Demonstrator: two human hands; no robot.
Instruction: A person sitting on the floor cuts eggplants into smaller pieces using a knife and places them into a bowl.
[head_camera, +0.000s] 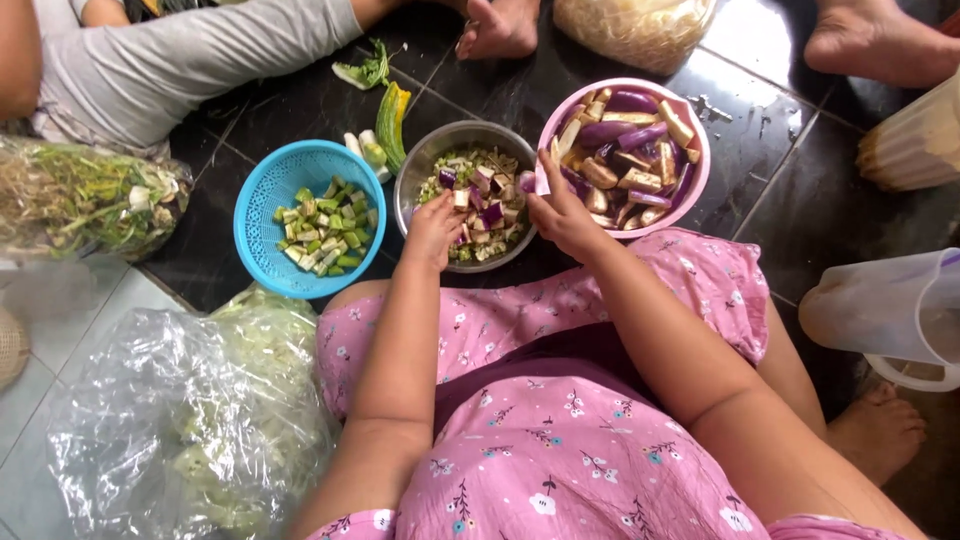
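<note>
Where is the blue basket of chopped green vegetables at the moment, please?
In the head view, the blue basket sits on the dark floor left of centre, just left of the steel bowl where the left hand rests.

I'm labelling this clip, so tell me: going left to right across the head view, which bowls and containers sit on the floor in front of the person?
blue basket of green pieces → steel bowl of mixed scraps → pink bowl of eggplant chunks → clear plastic jug
</note>
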